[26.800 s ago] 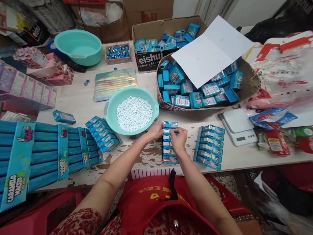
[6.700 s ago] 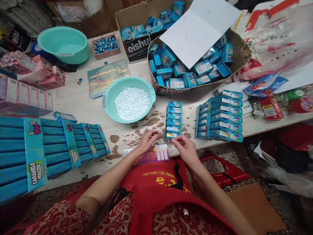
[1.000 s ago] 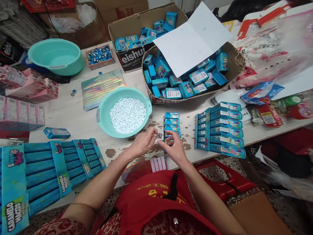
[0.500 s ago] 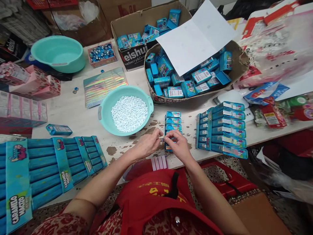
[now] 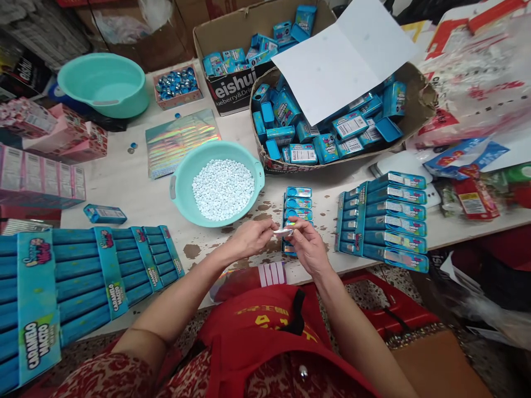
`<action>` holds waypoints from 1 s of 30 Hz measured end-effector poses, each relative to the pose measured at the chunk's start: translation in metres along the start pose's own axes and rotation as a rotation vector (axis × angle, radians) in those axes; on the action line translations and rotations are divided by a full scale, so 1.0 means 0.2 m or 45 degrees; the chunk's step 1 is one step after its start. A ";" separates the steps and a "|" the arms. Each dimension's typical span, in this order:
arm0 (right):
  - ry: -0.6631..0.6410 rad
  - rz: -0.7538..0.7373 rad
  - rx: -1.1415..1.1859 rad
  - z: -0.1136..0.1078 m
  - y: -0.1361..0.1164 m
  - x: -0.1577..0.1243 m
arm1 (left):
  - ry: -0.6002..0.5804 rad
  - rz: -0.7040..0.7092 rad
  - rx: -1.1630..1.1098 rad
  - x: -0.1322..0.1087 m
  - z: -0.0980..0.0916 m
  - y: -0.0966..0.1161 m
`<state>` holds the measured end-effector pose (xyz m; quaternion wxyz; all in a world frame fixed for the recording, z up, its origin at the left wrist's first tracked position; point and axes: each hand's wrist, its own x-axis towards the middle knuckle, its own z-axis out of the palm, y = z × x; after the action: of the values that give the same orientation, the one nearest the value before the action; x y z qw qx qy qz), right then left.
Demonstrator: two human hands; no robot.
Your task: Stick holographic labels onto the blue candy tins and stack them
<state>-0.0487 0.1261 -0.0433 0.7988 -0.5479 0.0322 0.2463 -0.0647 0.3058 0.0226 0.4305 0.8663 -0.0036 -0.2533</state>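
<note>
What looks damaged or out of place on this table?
The table has brown patches of worn-off coating near the hands. The round box has a torn, crumpled rim. A few blue beads lie loose outside their tray.

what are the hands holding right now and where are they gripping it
Both hands pinch one small shiny strip, likely a sticker: the left hand by its left end, the right hand by its right end, above the column of blue tins.

Your hands (image 5: pixel 286 243) meet over the near end of the tin row (image 5: pixel 297 207); the basin of tablets (image 5: pixel 218 182) sits left of it, stacked packs (image 5: pixel 384 221) right (well apart), the carton of boxes (image 5: pixel 332 130) behind.
</note>
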 end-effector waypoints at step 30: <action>0.185 0.401 0.057 0.16 0.01 -0.07 | 0.337 -0.309 0.620 0.00 0.06 -0.04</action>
<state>-0.0676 0.1500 -0.0275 0.7578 -0.5346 0.1806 0.3275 -0.0713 0.3024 0.0110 0.1735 0.9636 0.0953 -0.1796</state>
